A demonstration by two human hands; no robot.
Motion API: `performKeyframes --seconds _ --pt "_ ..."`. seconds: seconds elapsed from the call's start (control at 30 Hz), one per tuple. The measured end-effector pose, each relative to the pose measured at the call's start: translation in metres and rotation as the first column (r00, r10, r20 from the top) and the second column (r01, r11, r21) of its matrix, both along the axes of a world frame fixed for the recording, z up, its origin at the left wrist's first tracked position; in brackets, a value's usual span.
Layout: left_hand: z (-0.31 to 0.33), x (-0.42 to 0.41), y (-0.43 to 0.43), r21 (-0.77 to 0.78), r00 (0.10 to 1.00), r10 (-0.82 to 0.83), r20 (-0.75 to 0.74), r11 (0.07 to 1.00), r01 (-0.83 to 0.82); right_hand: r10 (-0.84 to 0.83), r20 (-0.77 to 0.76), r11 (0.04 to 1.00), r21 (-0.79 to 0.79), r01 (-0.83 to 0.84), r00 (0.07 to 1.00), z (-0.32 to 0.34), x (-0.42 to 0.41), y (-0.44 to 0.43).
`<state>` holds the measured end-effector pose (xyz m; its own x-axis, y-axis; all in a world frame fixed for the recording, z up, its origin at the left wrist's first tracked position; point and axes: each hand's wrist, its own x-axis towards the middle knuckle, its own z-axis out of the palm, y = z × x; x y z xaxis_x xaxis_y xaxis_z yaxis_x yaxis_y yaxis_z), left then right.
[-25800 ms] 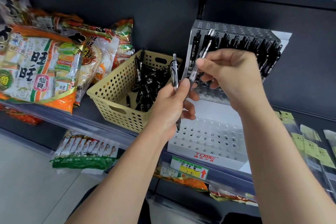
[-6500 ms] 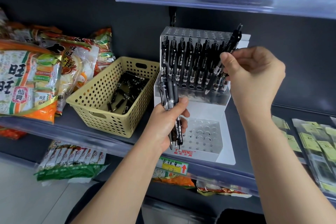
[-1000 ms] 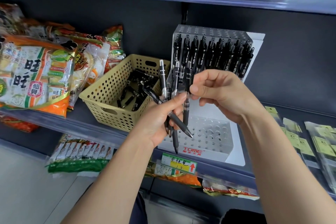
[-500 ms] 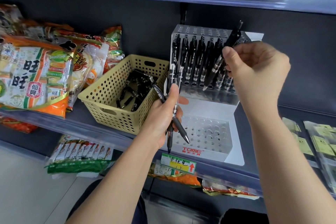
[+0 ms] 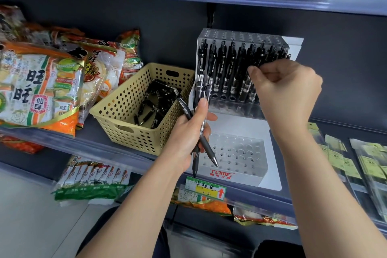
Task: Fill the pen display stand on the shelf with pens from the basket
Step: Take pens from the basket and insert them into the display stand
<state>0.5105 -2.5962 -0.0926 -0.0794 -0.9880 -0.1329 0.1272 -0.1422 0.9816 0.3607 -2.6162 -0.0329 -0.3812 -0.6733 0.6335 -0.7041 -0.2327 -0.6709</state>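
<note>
L hand (image 5: 188, 132) grips a bunch of pens (image 5: 207, 146), approx 3, tips down, in front of the pen display stand (image 5: 240, 125), fingers wrapped round the barrels. R hand (image 5: 287, 90) is up at the stand's top tier, fingers curled tight, thumb vs index. It prob. pinches one pen (image 5: 253, 92) at the row of pens (image 5: 222, 65), though the hand hides most of it. Basket (image 5: 125, 109) sits just left of the stand on the shelf (image 5: 117, 150) w/ loose pens (image 5: 156, 107) inside. Snack bags (image 5: 37, 81) lie further left.
</note>
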Motion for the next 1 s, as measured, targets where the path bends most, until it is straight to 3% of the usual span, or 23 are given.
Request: performKeyframes --seconds 0.2,0.47,0.63,0.73,0.83,0.93,1.0 --pt "-0.002 0.0 -0.002 -0.028 1.0 -0.002 0.009 1.0 0.003 -0.028 -0.08 0.994 0.099 0.036 0.996 -0.005 0.002 -0.002" --pt "-0.004 -0.001 -0.005 -0.041 0.999 -0.006 0.036 0.999 0.008 -0.057 -0.239 0.991 0.108 0.085 0.969 -0.008 0.002 -0.006" --pt "-0.007 -0.002 -0.005 -0.088 0.996 -0.026 0.091 0.995 0.034 -0.044 -0.201 0.991 0.117 0.069 0.979 -0.007 0.002 -0.003" --pt "-0.01 -0.006 -0.006 -0.123 0.992 0.006 0.125 0.992 0.009 0.193 -0.078 0.978 0.095 -0.186 0.978 -0.001 0.01 0.004" --pt "-0.012 -0.009 -0.009 -0.189 0.959 0.075 0.273 0.982 -0.023 0.496 -0.031 0.847 0.236 -0.476 0.868 0.0 0.029 0.013" --pt "-0.013 -0.011 -0.008 -0.233 0.906 0.107 0.41 0.973 -0.009 0.486 -0.218 0.836 0.398 -0.378 0.846 -0.011 0.047 0.014" --pt "-0.014 -0.01 -0.009 -0.237 0.883 0.12 0.453 0.971 -0.01 0.487 -0.214 0.831 0.412 -0.374 0.847 -0.013 0.05 0.012"
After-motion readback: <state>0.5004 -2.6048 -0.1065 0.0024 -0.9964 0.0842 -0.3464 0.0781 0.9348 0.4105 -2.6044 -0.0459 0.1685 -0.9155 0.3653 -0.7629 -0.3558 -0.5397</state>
